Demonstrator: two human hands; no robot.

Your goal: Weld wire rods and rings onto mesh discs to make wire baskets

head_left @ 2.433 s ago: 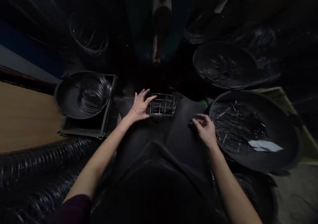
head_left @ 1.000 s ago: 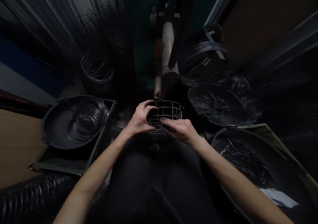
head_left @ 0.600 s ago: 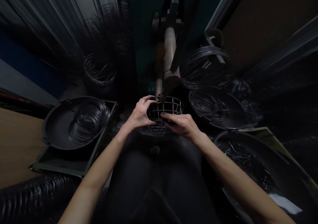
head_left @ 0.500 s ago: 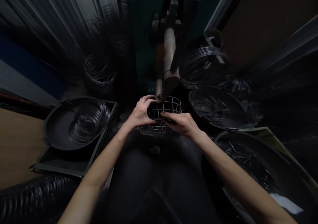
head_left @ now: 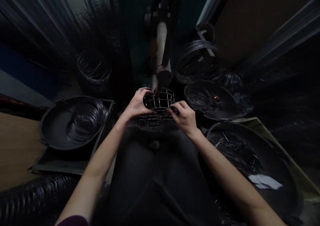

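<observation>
A round wire basket of thin metal rods sits at the lower tip of a machine with thick cylindrical arms. My left hand grips its left side, thumb low and fingers over the upper rim. On the right side, my right hand is closed with thumb and fingertips pinched at the basket's near right edge. Whether those fingertips hold a separate wire piece or only the basket's wire is too dark to tell. The basket's lower part hangs just above my lap.
At the left, a black pan holds coiled wire rings on a green crate. To the right stand another pan of wire and a large pan with short rods and white paper. Wire coils hang behind.
My right hand has moved from the basket's front to its right side. The basket appears turned or tilted slightly. The whole view has shifted a little.
</observation>
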